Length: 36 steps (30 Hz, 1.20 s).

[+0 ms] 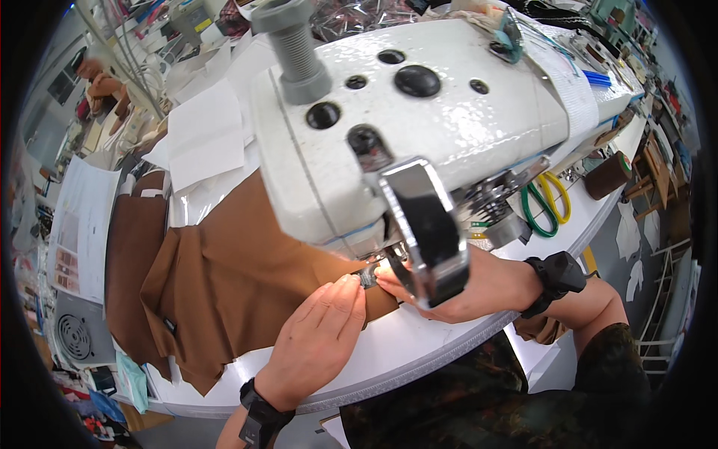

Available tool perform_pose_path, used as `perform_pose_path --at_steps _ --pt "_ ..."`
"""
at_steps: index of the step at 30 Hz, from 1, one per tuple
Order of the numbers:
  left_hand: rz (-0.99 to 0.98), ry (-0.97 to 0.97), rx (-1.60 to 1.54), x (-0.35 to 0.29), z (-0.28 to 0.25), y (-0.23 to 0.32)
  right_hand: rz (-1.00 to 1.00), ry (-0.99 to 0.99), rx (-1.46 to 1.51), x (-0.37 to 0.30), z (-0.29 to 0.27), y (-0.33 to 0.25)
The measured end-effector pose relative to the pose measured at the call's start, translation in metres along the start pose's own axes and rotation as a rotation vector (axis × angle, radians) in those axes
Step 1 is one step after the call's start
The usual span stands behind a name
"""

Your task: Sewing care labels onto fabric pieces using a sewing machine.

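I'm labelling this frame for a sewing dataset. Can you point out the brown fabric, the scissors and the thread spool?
Brown fabric (pixel 232 277), head view, on the flat middle of the cloth.
Scissors (pixel 544 203), head view, on the green and yellow handle loops.
Thread spool (pixel 607 176), head view, on its brown side.

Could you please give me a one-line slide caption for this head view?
Both hands, left hand and right hand, pinch brown fabric under a white sewing machine.

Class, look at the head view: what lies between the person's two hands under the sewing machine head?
In the head view, a small dark piece on the brown fabric sits between the left hand and right hand; both touch it.
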<state>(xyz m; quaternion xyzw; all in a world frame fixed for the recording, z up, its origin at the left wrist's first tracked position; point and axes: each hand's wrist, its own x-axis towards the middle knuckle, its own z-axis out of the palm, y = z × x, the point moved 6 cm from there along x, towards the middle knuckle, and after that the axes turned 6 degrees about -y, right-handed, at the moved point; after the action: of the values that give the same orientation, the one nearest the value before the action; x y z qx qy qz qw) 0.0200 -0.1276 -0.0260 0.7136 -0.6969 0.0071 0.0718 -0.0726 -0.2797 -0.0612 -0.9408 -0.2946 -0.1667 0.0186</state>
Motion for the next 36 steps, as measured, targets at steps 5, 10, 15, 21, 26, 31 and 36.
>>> perform_pose_path --at_steps 5,10,15,21,26,31,36 --pt "0.072 -0.015 0.008 0.007 -0.002 -0.003 0.115 0.000 0.122 0.008 -0.036 0.000" --pt "0.042 0.019 -0.157 0.003 0.015 -0.018 0.082 -0.097 -0.025 0.008 -0.031 -0.001" --pt "0.023 0.041 -0.441 0.007 0.015 -0.031 0.097 0.018 -0.097 0.004 -0.023 -0.003" --pt "-0.017 -0.045 -0.484 0.004 0.017 -0.036 0.028 -0.046 0.010 0.003 -0.017 0.003" --pt "0.004 -0.005 -0.420 0.008 0.015 -0.039 0.057 0.006 0.018 0.003 -0.013 0.009" --pt "-0.011 -0.018 -0.437 0.014 0.017 -0.045 0.090 0.008 0.072 0.004 -0.013 0.010" --pt "-0.011 0.009 -0.441 0.018 0.016 -0.049 0.182 0.005 0.029 0.004 -0.016 0.013"
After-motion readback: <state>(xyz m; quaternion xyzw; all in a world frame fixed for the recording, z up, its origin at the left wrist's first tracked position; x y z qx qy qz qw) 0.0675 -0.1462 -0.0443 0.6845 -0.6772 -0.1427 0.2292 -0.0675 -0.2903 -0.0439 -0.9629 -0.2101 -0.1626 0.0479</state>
